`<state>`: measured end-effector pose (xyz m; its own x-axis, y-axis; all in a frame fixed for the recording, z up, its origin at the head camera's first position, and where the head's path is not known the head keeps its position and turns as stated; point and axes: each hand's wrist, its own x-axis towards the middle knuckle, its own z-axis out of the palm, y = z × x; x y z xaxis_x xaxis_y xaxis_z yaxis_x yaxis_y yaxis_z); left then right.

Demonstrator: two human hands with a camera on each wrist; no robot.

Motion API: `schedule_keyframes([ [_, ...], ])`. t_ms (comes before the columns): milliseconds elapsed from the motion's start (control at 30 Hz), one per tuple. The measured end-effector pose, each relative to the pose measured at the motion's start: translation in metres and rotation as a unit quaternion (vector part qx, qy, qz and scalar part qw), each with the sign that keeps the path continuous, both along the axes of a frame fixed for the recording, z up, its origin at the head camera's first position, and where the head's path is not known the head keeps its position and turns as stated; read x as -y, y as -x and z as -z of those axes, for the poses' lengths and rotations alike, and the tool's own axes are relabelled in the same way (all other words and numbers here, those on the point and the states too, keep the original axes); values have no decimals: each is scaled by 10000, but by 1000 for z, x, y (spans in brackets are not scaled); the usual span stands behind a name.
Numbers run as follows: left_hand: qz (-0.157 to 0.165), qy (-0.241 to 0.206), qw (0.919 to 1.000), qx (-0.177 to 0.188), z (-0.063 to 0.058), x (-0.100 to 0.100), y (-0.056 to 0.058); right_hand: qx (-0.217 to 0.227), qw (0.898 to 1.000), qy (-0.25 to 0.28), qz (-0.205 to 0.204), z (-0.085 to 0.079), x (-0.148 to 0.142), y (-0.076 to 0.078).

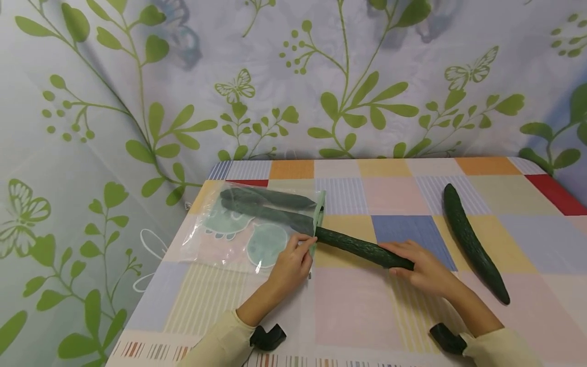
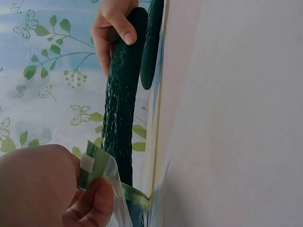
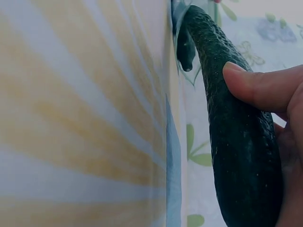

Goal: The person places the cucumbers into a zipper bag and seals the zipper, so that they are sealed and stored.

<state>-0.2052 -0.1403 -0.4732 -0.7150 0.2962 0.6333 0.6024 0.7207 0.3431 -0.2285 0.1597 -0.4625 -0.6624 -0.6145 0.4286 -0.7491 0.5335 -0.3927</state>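
My right hand (image 1: 424,267) grips a dark green cucumber (image 1: 359,247) near its close end, thumb on one side in the right wrist view. The cucumber's far end is at the mouth of a clear zip bag (image 1: 206,255) with a green edge and pale green printed shapes. How far the tip reaches inside is hard to tell. With thumb and fingers, my left hand (image 1: 291,260) pinches the bag's green edge (image 2: 97,163) beside the cucumber. Inside the bag lie two more cucumbers, an upper one (image 1: 270,197) and a lower one (image 1: 270,214).
Another cucumber (image 1: 474,244) lies on the patchwork tablecloth (image 1: 353,306) to the right of my right hand. Behind the table hangs a leaf-patterned curtain (image 1: 257,61). Black straps or mounts (image 1: 268,337) sit at both wrists.
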Motion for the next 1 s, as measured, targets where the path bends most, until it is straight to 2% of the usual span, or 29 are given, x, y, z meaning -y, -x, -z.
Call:
schedule_keyframes([
  [433, -79, 36, 9999, -106, 0, 1, 0, 132, 9994, 29, -328, 0, 31, 25],
  [633, -50, 4, 9998, -178, 0, -1, 2, 336, 9982, 162, -466, 1, 46, 34],
  [767, -73, 52, 9997, -220, 0, -1, 3, 296, 9980, 191, -531, 2, 53, 40],
  [1000, -74, 30, 9998, -179, -2, 0, 1, 392, 9969, 157, -660, 3, 68, 49],
])
